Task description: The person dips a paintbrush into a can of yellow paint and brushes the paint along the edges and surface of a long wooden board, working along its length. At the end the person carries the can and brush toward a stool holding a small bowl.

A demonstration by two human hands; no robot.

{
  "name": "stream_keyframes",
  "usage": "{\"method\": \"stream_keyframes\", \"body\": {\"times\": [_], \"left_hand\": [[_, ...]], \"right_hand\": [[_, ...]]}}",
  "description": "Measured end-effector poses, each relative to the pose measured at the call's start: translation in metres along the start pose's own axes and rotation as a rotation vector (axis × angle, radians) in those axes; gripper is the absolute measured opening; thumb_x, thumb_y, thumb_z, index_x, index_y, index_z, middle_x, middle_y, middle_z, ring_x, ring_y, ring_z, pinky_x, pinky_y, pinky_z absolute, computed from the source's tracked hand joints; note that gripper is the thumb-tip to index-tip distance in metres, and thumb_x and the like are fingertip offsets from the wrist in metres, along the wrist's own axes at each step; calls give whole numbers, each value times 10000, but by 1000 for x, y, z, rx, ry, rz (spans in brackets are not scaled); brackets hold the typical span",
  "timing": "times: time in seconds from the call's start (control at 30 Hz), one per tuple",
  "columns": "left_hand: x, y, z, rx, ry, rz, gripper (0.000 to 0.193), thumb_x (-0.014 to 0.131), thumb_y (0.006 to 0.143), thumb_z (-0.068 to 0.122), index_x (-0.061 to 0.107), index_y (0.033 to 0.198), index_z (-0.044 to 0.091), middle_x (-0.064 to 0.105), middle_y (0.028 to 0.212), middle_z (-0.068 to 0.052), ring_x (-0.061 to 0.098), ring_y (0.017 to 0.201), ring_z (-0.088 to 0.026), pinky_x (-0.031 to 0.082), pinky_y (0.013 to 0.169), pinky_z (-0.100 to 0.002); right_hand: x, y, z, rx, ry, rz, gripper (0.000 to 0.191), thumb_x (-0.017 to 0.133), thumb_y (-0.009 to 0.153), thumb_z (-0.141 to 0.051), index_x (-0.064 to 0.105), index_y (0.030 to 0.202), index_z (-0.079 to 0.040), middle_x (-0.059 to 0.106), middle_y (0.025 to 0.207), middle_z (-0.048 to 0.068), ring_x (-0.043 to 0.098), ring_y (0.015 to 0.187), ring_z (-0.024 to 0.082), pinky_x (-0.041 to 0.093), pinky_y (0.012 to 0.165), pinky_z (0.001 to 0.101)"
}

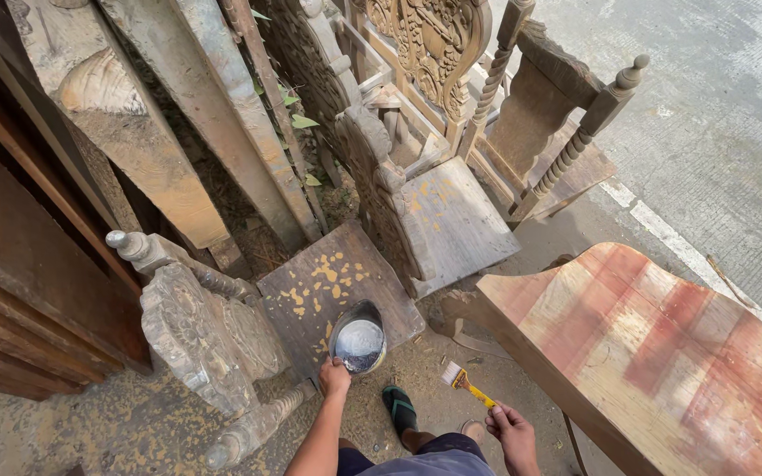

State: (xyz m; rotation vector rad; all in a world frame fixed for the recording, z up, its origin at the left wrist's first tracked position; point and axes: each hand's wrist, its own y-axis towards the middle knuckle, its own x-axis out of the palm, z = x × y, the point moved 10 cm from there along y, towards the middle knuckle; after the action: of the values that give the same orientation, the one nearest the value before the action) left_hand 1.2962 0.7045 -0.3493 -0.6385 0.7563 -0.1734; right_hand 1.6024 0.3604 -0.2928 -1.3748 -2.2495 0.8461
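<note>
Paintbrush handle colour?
Yellow, on the paintbrush held in the right hand; head view shows it best.

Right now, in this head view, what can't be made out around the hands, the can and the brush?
- Left hand fingertips: hidden over the can rim.
- Can contents: pale grey, kind unclear.
- Right hand: its grip hides the paintbrush handle end.
- Striped board: cut off by right and bottom edges.

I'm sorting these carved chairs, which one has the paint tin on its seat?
The nearest chair, with yellow flecks across its seat. The tin sits at its front corner, under the left hand.
</note>
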Motion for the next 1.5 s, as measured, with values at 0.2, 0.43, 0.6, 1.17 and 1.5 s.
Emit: {"method": "stream_keyframes", "body": {"times": [0.2, 0.43, 0.6, 1.17, 1.5], "left_hand": [[-6, 4, 20, 139, 143, 104, 356, 496, 1042, 348, 688, 1208, 99, 726, 1150, -223, 668, 1107, -449, 518, 930, -531], [1, 8, 14, 151, 93, 29, 369, 571, 1008, 312, 589, 1344, 161, 741, 1029, -187, 693, 879, -399, 536, 735, -505], [17, -1, 1, -29, -135, -162, 388, 588, 1037, 242, 536, 1417, 185, 703, 756, -177, 625, 469, -213, 467, 402, -357], [-14, -54, 67, 62, -331, -109, 354, 553, 1047, 122, 552, 1372, -19, 738, 879, -155, 719, 559, -201, 535, 474, -331], [-43, -67, 84, 156, -63, -122, 613, 646, 1011, 311, 445, 1533, 60, 740, 904, -130, 700, 721, -210, 551, 668, -362]], "right_hand": [[2, 5, 1, -3, 2, -7, 329, 659, 979, -141, 698, 1248, 44, 734, 976, 104, 686, 819, 168, 591, 750, 328], [-1, 16, -1, 3, 14, -16, 326, 655, 986, -145, 697, 1248, 42, 725, 975, 92, 676, 816, 152, 578, 744, 315], [-1, 27, 1, -3, 27, -22, 319, 659, 988, -146, 702, 1243, 41, 726, 971, 84, 669, 808, 145, 570, 734, 304], [64, 42, -46, -104, -81, -201, 282, 678, 1003, -146, 698, 1216, 37, 717, 987, 72, 669, 811, 129, 582, 762, 280], [172, 43, -69, 62, -95, -352, 277, 657, 1000, -130, 675, 1246, -4, 739, 1038, 68, 687, 815, 116, 601, 757, 277]]}}
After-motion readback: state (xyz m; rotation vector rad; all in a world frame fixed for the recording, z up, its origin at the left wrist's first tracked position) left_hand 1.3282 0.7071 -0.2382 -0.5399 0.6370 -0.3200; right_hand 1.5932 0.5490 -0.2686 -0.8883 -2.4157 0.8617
